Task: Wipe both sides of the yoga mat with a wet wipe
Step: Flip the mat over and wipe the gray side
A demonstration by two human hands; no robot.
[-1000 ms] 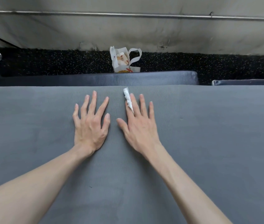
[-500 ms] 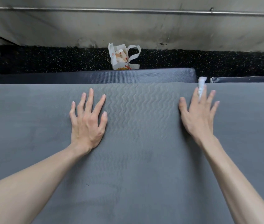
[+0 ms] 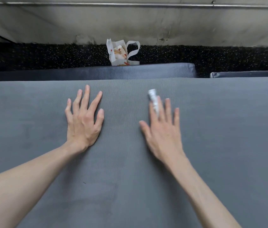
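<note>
Mat (image 3: pixel 228 145) edges run out of the picture on both sides. Left hand (image 3: pixel 84 122) lies flat on it, fingers spread, holding nothing. Right hand (image 3: pixel 163 134) is blurry, flat too, with the white wipe (image 3: pixel 153 100) poking up between its first two fingers.

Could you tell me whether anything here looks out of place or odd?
Only the wipe: it is bunched between the right hand's straight fingers rather than spread flat on the mat. The left hand lies flat.
</note>
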